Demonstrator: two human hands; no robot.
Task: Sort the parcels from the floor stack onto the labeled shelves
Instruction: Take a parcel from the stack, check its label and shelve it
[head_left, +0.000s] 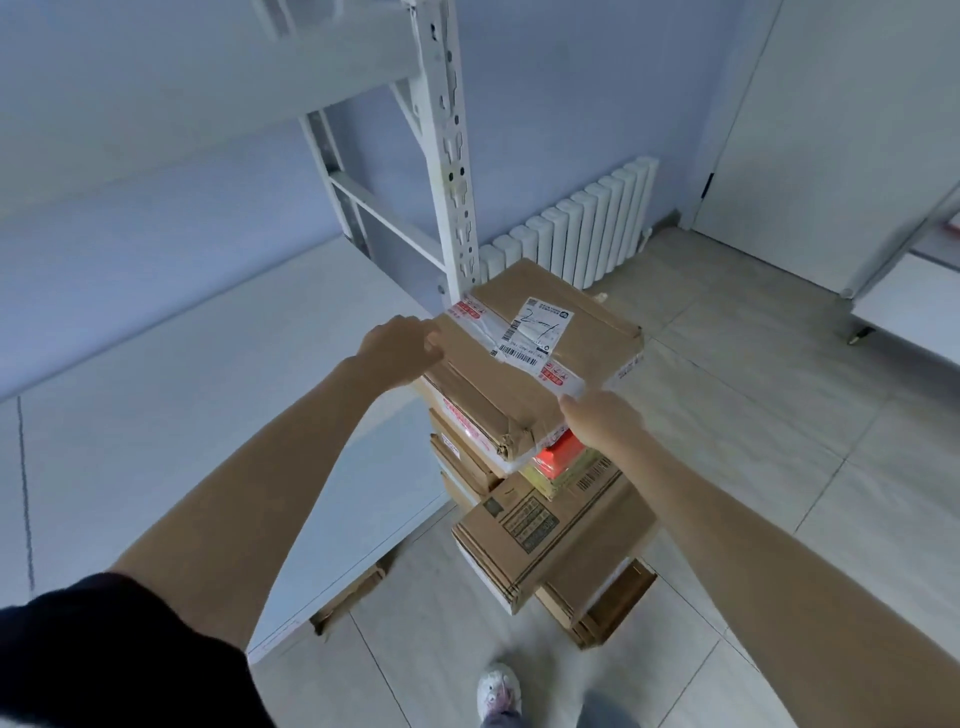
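Bare forearms reach out as the left hand (400, 349) grips the near-left edge of the top parcel (540, 358) and the right hand (597, 418) pinches its near-right edge; it sits between both hands atop the floor stack (540, 525), beside the white shelf upright (452, 156).

Both hands (400, 348) (597, 415) grip top parcel (535, 358) on stack (545, 530).

The floor (753, 467) — pale grey tiles with thin dark joints — fills the lower right of the frame. On it, at lower centre, stands a stack of cardboard parcels (550, 540), its lowest box (613, 608) flat on the tiles. A white shelf (218, 415) spans the left — another box (348, 597) lies beneath its near edge.
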